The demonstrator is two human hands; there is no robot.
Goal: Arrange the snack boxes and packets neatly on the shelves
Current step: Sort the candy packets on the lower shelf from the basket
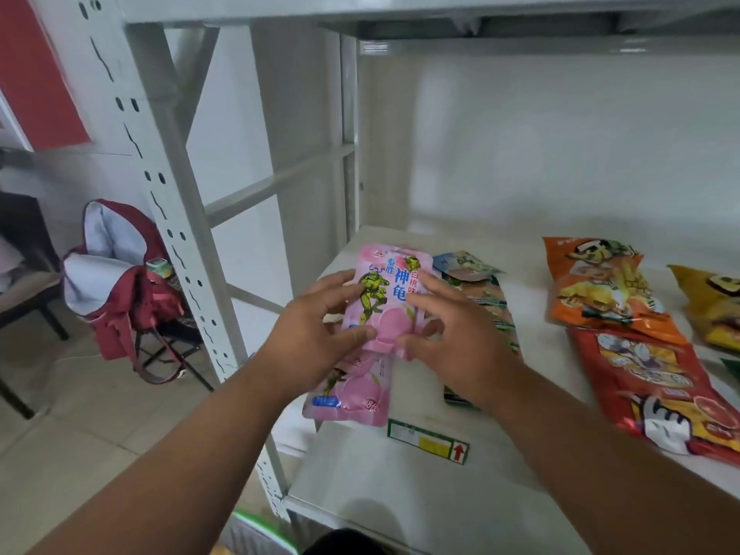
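Now both hands' fingers (pixel 340 292) pinch pink packet (pixel 386 298), upright, long axis pointing away.

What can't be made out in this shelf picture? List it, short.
- Second pink packet: upper part hidden by the top pink packet and left hand, head view.
- Green packets: near end covered by right hand.
- Yellow packet: cut off by the right edge.
- Shelf sticker: print too small and blurred.
- Red packet: lettering blurred.
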